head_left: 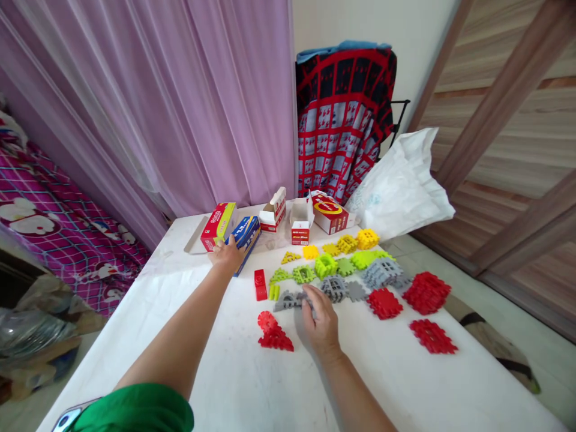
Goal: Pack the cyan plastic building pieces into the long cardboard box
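On the far left part of the table, my left hand (226, 256) grips the near end of a blue box (247, 234). A red-and-yellow box (217, 228) stands right beside that hand. My right hand (324, 324) is over the middle of the table, fingers loosely curved and apart, by some grey interlocking plastic pieces (288, 300); whether its fingertips touch them I cannot tell. Left of it lie red triangular and round pieces (275, 336) and a small red block (260, 285). Green pieces (303, 274) and yellow pieces (310, 252) are lined up behind the grey ones.
Opened small boxes (300, 231) and a red box (329, 213) stand along the back edge. A white plastic bag (400, 186) sits at the back right. Red piece stacks (426, 293) lie on the right. A phone (74, 415) rests at the near left edge.
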{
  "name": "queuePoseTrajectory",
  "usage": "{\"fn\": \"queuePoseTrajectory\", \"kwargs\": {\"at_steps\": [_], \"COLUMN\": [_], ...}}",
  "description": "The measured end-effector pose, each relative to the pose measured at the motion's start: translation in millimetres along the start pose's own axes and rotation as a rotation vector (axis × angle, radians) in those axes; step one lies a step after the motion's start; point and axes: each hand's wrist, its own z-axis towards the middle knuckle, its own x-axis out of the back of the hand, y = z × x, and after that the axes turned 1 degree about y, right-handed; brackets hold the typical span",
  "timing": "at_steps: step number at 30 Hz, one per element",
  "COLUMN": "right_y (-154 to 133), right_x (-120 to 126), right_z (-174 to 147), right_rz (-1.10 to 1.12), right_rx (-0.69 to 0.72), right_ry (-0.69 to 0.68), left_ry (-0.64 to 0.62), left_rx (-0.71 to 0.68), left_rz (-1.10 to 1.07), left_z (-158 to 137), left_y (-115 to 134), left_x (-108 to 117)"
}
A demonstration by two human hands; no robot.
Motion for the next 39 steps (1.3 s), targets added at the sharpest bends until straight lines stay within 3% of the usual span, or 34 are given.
{"fn": "queuePoseTrajectory", "kwargs": {"at_steps": [11,17,22,30,34,39], "right_y": [-2.7,-2.3,-4.0,-2.7,-1.6,-1.5], "right_x": [-2.1,-2.8,-0.7,-2.0,-2.3,-3.0], "right_z": [4.6,6.2,8.3,5.7,6.2,6.5], "right_rz": [0.008,0.012,0.009,0.038,0.056,0.109], "right_rx": [-0.056,-0.067,-0.057,-0.049,-0.070,-0.114], "right_ry": [-0.020,-0.020,-0.016,-0.032,-0.001,0.029], "left_ry": [0.002,-0.068,0.074,0.306,0.345,0.350], "left_rx": [0.004,-0.094,-0.208,-0.383,-0.460,-0.639], "left_rz": [-0.004,0.007,-0.016,0.041,0.058,0.040], "left_z": [18.3,18.2,-13.5,-58.9,-61.5,-52.6], "left_y": [-8.3,-21.6,-39.7,-73.4,-64.3,-19.5], "left_x": [-12.0,-1.5,3.9,-12.9,-5.4,4.0]}}
